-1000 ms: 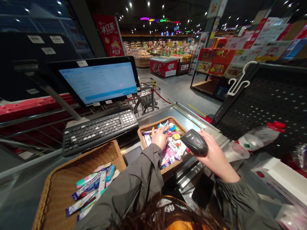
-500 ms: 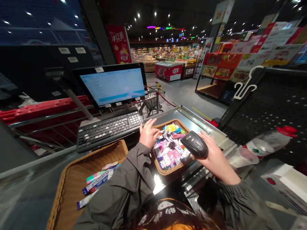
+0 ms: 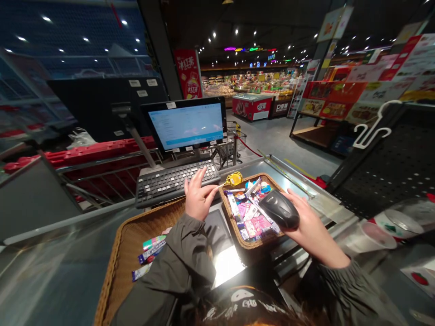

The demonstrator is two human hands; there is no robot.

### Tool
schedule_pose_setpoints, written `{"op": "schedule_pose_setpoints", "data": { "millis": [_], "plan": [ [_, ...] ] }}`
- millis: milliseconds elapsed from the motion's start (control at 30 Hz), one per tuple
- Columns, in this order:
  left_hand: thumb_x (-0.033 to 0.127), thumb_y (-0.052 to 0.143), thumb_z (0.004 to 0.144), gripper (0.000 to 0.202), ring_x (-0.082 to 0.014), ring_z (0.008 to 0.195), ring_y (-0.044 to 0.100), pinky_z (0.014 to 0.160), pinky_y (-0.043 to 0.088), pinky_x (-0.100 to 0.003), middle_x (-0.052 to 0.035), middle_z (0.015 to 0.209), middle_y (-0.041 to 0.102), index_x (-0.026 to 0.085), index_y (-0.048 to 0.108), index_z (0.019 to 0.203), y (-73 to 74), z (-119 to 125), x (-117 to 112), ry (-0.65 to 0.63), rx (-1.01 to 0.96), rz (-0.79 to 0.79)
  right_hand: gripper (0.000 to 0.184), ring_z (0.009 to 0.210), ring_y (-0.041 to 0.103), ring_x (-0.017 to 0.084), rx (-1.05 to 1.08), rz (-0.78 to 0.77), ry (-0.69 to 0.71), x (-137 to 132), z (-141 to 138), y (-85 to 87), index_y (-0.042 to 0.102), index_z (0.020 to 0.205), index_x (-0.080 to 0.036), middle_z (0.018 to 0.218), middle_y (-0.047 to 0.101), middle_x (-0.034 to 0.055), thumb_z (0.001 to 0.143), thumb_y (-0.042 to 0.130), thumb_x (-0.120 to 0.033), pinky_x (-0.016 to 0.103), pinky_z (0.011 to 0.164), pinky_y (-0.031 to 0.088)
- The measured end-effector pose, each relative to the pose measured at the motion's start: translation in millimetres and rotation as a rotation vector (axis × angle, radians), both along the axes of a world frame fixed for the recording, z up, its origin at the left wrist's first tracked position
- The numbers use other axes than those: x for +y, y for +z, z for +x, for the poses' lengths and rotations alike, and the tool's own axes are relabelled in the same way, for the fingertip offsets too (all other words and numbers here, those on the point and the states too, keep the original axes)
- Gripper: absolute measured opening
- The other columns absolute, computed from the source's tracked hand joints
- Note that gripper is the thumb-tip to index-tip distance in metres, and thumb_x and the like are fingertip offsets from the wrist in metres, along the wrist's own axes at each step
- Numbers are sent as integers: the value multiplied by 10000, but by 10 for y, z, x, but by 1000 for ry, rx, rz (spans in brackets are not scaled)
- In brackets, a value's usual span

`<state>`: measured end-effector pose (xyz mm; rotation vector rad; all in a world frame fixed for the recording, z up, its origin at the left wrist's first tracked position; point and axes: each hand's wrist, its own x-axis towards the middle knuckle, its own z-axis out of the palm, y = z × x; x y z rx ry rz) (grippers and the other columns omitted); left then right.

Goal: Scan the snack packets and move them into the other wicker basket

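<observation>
Between the thumb and fingers of my left hand (image 3: 199,197) is the thin white stick of a lollipop (image 3: 234,179), whose yellow wrapped head lies over the far left rim of the smaller wicker basket (image 3: 249,244). Colourful wrapped sweets (image 3: 253,222) fill that basket. My right hand (image 3: 309,226) grips a black handheld barcode scanner (image 3: 279,209), its head above the basket's right side. To the left, a larger wicker basket (image 3: 113,262) holds several wrapped sticks (image 3: 151,251); my left sleeve hides part of it.
A black keyboard (image 3: 176,181) and a lit monitor (image 3: 186,124) stand beyond my left hand. Right of my right arm are a plastic cup (image 3: 374,237) and a clear bottle (image 3: 404,217). A black perforated panel (image 3: 397,154) with a white hanger (image 3: 374,127) rises at the right.
My left hand has drawn back to the left from the sweets, bringing the yellow lollipop up to the basket's rim. The scanner stays in my right hand. The view has shifted left.
</observation>
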<state>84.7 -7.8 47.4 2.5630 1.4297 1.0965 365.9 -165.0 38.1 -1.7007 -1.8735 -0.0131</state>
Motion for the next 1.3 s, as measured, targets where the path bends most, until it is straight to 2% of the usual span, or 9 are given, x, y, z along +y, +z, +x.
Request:
{"op": "schedule_pose_setpoints", "data": {
  "millis": [133,333,500,633,767,933,1300],
  "plan": [
    [387,491,945,283,-296,1414,348,1169,144,-582,-6,1552,373,292,758,930,10,-210,-113,42,-22,13,635,1388,382,402,24,-7,44,65,-144,51,441,1323,-277,1376,537,135,711,613,-257,678,1114,262],
    [372,501,943,279,-278,1407,367,1168,138,-575,-47,1525,416,283,762,904,-29,-485,-268,110,-30,71,513,1399,358,389,-38,-20,161,173,-438,96,551,1250,-207,1394,517,147,739,595,-236,670,1134,238],
    [350,535,932,250,-291,1370,423,1147,164,-598,-87,1483,472,267,764,876,-73,-669,-282,145,-49,136,482,1422,314,376,-63,26,255,265,-724,217,569,1254,-191,1416,502,144,774,604,-215,641,1150,246],
    [332,545,928,239,-297,1358,438,1129,188,-614,-111,1468,487,261,765,866,-96,-799,-278,171,-60,168,476,1427,308,361,-67,52,323,315,-922,332,558,1276,-175,1425,491,151,802,574,-205,630,1173,208],
    [334,545,928,236,-288,1357,439,1130,195,-608,-110,1464,492,266,764,871,-101,-895,-299,202,-64,193,510,1441,276,367,-71,27,357,394,-1073,337,559,1282,-186,1438,477,150,775,608,-205,646,1170,183],
    [331,547,928,235,-285,1355,442,1133,192,-604,-112,1459,497,265,763,862,-115,-987,-317,214,-45,200,518,1447,263,370,-56,12,381,472,-1193,300,559,1275,-183,1442,473,152,763,626,-221,653,1163,190],
    [317,542,932,231,-281,1357,440,1141,181,-604,-92,1471,486,269,759,869,-153,-1106,-313,227,-47,192,476,1434,286,372,-58,8,389,473,-1302,358,592,1225,-156,1418,494,156,752,607,-209,638,1159,239]
  ]
}}
